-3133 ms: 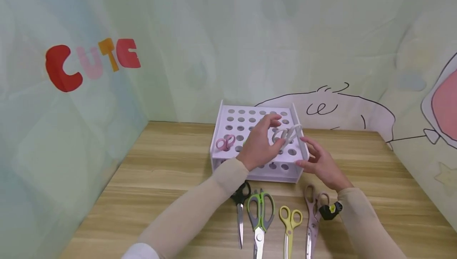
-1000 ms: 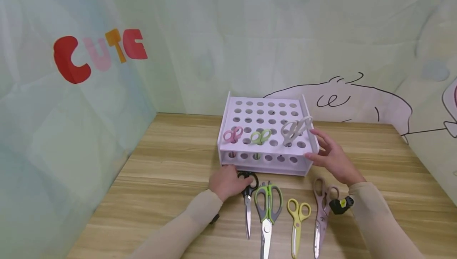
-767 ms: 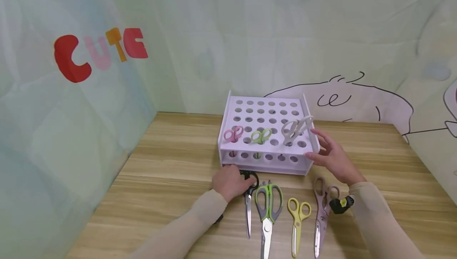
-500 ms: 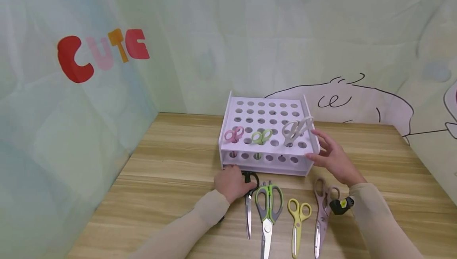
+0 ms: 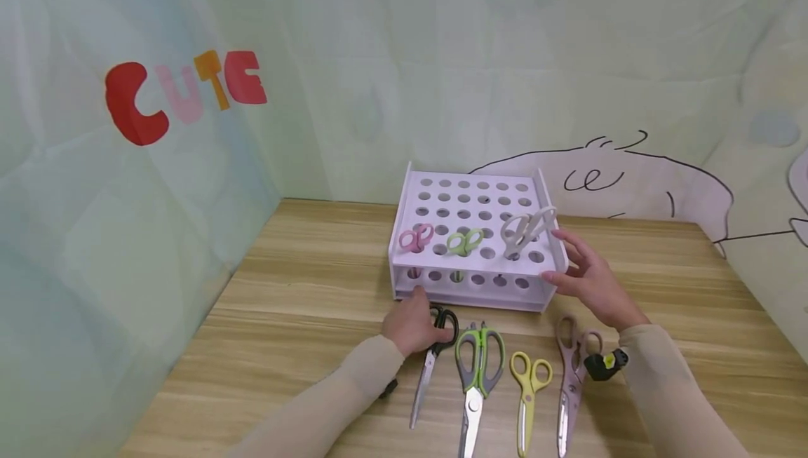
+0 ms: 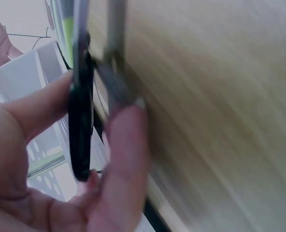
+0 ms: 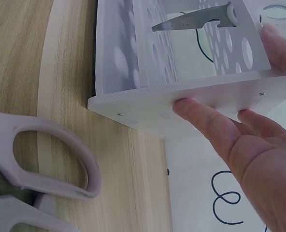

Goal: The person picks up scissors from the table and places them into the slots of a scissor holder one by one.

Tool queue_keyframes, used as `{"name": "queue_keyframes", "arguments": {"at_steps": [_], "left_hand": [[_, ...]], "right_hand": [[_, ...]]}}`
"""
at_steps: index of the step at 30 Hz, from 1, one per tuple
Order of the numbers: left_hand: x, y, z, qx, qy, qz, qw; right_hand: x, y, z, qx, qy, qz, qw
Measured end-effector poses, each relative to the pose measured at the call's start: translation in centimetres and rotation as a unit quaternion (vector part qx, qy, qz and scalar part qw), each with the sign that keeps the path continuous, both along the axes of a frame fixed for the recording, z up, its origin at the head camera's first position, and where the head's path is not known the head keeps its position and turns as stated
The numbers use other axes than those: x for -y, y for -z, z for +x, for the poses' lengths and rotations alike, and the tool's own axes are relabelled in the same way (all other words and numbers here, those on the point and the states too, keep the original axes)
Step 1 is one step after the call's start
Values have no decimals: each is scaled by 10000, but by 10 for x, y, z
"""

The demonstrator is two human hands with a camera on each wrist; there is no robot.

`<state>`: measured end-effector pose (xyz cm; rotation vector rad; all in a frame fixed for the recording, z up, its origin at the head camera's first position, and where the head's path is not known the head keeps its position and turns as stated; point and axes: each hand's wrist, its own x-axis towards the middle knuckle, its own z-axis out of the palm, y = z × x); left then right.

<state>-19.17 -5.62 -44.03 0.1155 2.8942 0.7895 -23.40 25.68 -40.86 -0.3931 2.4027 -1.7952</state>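
Note:
In the head view my left hand pinches the handle of black-handled scissors, whose blades angle down to the table in front of the rack. The left wrist view shows the black handle between thumb and fingers. My right hand holds the right side panel of the white, two-tier holed rack, with fingers on its outer face in the right wrist view. Pink scissors, light green scissors and white scissors stand in the rack's holes, blades down.
On the table, right of the black scissors, lie green-and-grey scissors, yellow scissors and mauve scissors. A wall sheet rises behind the rack.
My left hand has gone from the white scissors, now standing in the rack, down to the black scissors. Their blade tips have swung left. My right hand stays at the rack.

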Motion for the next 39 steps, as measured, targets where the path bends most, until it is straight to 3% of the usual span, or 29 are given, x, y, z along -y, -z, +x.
{"name": "queue_keyframes", "arguments": {"at_steps": [8,15,18,23,32,39], "left_hand": [[5,-2,1,49,383,671,9970],[13,-11,1,496,517,1645,9838],[16,-18,-1,435,546,1882,9796],[17,-32,-2,366,720,2371,9681],[20,-58,-7,189,1012,3336,9371],[23,-81,-16,-50,715,3803,9221]], "right_hand": [[-1,-1,0,35,-21,-30,10000],[0,-2,0,17,-33,-37,10000],[0,-3,0,-30,-45,-69,10000],[1,-4,0,-9,-71,-106,9999],[1,-4,3,49,-53,-95,9999],[0,-3,1,78,-85,-75,9999]]}}
